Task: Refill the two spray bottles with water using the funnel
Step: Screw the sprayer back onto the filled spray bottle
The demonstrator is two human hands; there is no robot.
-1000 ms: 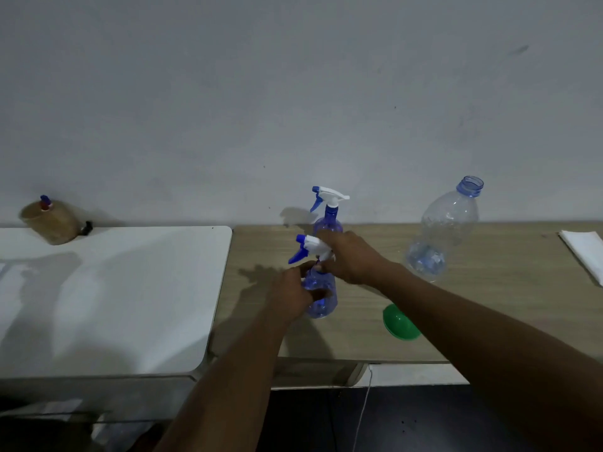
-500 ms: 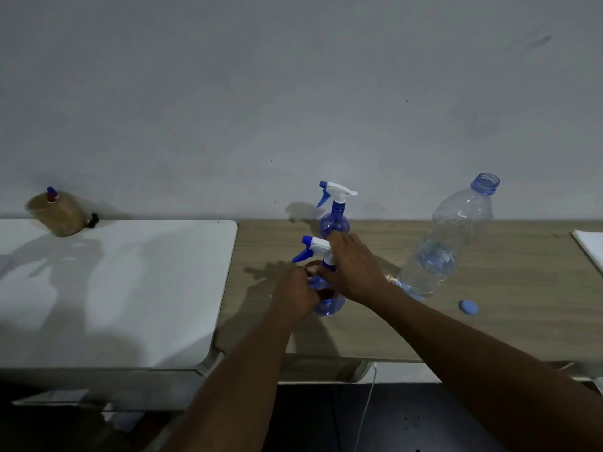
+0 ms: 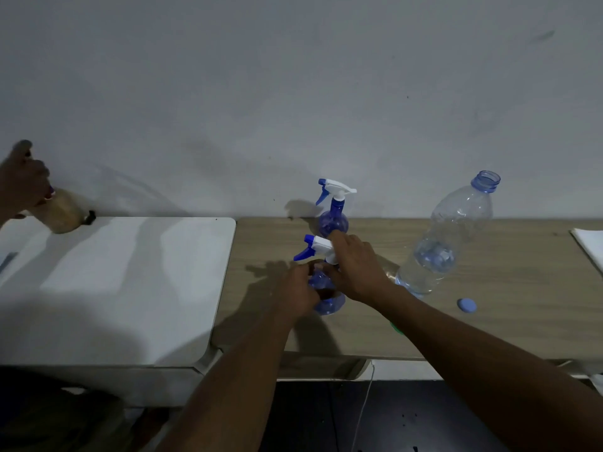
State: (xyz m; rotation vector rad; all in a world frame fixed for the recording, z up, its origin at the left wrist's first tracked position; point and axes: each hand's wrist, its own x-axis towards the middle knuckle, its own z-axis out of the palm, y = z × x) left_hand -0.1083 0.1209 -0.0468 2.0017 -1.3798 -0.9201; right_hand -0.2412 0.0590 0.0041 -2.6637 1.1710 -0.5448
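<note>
Two blue spray bottles with white trigger heads stand on the wooden table [image 3: 489, 321]. My left hand [image 3: 295, 290] grips the body of the near spray bottle [image 3: 329, 303]. My right hand [image 3: 354, 269] grips its neck just under the trigger head. The far spray bottle [image 3: 332, 212] stands free by the wall. A large clear water bottle [image 3: 447, 243], uncapped and holding a little water, leans at the right; its blue cap [image 3: 466, 305] lies beside it. Only a sliver of the green funnel [image 3: 395, 327] shows under my right forearm.
A white table [image 3: 114, 282] adjoins on the left. At its far corner another person's hand [image 3: 23, 181] touches a brown bottle [image 3: 63, 212]. White paper [image 3: 590, 246] lies at the right edge. A thin cable [image 3: 363, 406] hangs below the table front.
Another person's hand has come in at the far left onto the brown bottle. My hands keep hold of the near spray bottle, barely shifted.
</note>
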